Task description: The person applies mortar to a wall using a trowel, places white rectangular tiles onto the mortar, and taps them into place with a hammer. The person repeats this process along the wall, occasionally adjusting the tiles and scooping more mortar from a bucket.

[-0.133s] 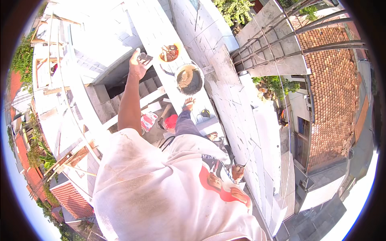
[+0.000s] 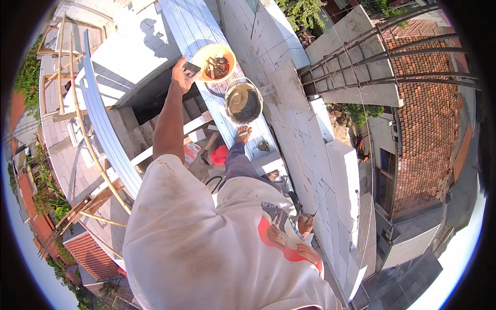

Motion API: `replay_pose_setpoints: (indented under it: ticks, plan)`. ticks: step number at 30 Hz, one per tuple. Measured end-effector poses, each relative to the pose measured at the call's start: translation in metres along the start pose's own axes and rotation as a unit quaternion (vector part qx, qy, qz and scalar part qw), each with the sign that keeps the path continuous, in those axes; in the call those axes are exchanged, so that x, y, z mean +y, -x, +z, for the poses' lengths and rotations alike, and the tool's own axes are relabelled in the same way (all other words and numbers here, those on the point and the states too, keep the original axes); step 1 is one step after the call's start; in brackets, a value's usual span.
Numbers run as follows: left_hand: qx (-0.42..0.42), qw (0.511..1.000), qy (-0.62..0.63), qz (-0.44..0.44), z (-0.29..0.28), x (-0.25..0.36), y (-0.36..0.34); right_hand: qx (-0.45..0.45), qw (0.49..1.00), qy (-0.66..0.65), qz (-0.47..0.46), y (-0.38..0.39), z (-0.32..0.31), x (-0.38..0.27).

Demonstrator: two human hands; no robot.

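My left arm is stretched out ahead, and my left hand (image 2: 181, 77) is closed around a small dark rectangular thing (image 2: 191, 67). It is held beside an orange basin (image 2: 205, 52) with brown scraps in it. Nearer to me, a bucket (image 2: 228, 106) holds grey-brown mortar. Low at the right, close to the pale block wall (image 2: 294, 129), my right hand (image 2: 306, 224) is closed. From it a thin dark line runs up along the wall; what the fingers hold is too small to make out.
My bare foot (image 2: 243, 135) rests on the ribbed light-blue metal planks (image 2: 183, 20), beside a small black-and-yellow thing (image 2: 263, 146). Left of the planks opens a dark gap (image 2: 155, 106) with blocks below. Bamboo poles (image 2: 85, 137) stand at left, tiled roofs (image 2: 426, 124) beyond the wall.
My left hand has shifted slightly up and right, closer to the orange basin. The picture has turned less glaring, so the planks' ribs show. My right hand is about where it was.
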State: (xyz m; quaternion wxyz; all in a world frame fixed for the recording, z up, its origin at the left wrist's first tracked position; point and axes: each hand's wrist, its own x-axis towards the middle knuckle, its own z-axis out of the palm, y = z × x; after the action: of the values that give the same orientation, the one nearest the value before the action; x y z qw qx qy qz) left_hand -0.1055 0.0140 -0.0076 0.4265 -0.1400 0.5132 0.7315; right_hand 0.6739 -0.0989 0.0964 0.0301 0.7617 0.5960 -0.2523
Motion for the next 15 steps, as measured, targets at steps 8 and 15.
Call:
replay_pose_setpoints:
  ticks: [8,15]
  plan:
    - [0.236,0.937,-0.248,-0.069,-0.001,-0.027,-0.059,0.07,0.994,0.027,-0.076,-0.02,0.0,-0.028]
    - [0.444,0.817,-0.361,0.071,-0.116,-0.097,-0.005,-0.019,0.999,-0.037,0.001,-0.042,0.0,-0.039]
